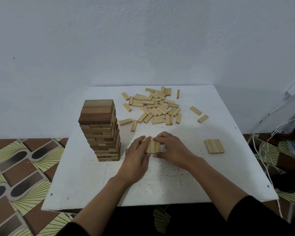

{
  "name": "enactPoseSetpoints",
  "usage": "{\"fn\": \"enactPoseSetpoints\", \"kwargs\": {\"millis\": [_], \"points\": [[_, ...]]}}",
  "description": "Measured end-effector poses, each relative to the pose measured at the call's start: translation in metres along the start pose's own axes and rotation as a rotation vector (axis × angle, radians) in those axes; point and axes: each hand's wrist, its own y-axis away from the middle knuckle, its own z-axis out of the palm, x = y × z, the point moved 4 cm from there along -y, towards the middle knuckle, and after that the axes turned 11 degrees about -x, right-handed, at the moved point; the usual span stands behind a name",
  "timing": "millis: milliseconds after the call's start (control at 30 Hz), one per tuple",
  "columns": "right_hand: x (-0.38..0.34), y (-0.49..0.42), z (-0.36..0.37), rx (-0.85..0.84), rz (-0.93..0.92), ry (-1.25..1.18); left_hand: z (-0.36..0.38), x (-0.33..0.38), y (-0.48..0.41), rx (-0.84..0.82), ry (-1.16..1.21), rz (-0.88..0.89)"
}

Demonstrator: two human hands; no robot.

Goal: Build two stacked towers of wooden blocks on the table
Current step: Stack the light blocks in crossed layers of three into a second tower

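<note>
Hands point(138, 156) point(173, 150) (two) squaring small block row point(153, 146), one tower point(101, 130), three-block row point(214, 146)

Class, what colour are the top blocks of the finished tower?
Dark to light brown, on the tower; the head view shows it.

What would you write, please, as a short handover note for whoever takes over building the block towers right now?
Left hand and right hand: both pressed against the sides of a small row of pale blocks lying on the table, squaring them together.
Dark tower: stands finished, left of the hands.
Set of three pale blocks: lies flat to the right, side by side.
Loose pile: pale blocks scattered at the far side.
Done: one tower.
Left: the second tower, barely begun; keep grouping pale blocks into layers and stack them, probably crosswise.
</note>
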Motion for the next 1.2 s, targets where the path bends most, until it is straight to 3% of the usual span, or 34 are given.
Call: {"fn": "enactPoseSetpoints", "kwargs": {"millis": [500, 733, 967, 1200], "points": [[0.003, 0.000, -0.005, -0.034, -0.010, -0.026, -0.005, 0.000, -0.013, -0.073, -0.089, 0.030], [0.005, 0.010, -0.005, -0.007, 0.023, -0.023, -0.008, 0.009, -0.013, -0.103, -0.006, 0.011], [0.007, 0.019, -0.002, 0.105, 0.075, -0.056, -0.007, 0.013, -0.013, -0.128, 0.055, 0.023], [0.014, 0.030, -0.006, 0.177, 0.116, -0.222, -0.009, 0.012, -0.004, -0.038, 0.145, -0.037]]}}
